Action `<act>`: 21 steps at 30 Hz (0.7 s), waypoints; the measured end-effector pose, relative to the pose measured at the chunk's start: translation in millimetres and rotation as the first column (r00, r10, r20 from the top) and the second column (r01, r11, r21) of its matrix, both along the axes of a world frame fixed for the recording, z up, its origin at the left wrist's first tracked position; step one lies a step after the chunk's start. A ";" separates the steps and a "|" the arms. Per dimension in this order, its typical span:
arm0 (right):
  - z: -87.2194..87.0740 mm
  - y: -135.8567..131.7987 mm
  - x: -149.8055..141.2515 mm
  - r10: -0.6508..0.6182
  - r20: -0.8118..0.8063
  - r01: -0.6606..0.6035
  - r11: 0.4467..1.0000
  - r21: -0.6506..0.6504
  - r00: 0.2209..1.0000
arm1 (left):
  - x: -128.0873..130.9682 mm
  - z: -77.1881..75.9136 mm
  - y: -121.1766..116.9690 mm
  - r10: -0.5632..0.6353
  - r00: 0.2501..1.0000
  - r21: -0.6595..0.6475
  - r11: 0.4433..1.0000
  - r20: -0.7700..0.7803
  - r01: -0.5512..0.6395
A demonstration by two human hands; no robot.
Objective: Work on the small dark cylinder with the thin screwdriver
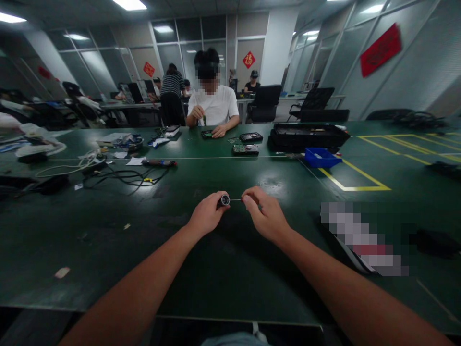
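My left hand (206, 214) is closed around a short dark cylinder (224, 200) with a silver ringed end that looks like a small flashlight; its round end faces me. Opposite it, my right hand (265, 211) pinches a thin metal rod (236, 200) by its dark reddish end between thumb and fingers. The rod points left and its tip reaches the cylinder's end; whether it goes inside or only touches cannot be made out. Both hands are held above the green tabletop (216, 269), near its middle.
Across the table a person (213, 103) in a white shirt works on a hard drive (208, 134). More drives (245, 149), a black tray (308, 137) and a blue bin (322, 157) stand at the far right. Cables (122, 178) and an electric screwdriver (158, 163) lie left; a blurred-out packet (360, 240) lies right.
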State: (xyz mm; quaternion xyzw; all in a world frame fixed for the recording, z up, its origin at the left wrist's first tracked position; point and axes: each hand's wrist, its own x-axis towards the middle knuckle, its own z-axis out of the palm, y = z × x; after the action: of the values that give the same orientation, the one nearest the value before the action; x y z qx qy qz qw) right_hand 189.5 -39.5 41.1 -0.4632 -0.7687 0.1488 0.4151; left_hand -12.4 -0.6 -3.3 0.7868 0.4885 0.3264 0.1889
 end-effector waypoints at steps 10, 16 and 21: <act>-18.4 21.0 -4.0 -0.068 -0.679 -0.079 0.980 -0.184 0.731 | 1.0 12.4 -4.7 -0.017 1.000 0.054 0.998 0.004 0.017; -21.5 32.6 5.1 -0.214 -0.682 0.005 0.956 -0.295 0.700 | 0.6 11.7 -4.8 -0.031 0.994 -0.020 0.999 -0.107 0.029; -13.9 21.0 2.9 -0.201 -0.530 0.130 0.977 -0.169 0.824 | 1.1 11.3 -4.9 -0.011 0.993 -0.051 0.999 -0.120 0.005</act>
State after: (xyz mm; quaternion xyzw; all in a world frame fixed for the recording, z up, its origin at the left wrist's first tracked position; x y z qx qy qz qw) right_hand 192.4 -18.5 27.2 -0.4919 -0.5651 0.2855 0.5977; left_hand -11.3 -5.5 8.0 0.8020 0.5039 0.2653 0.1802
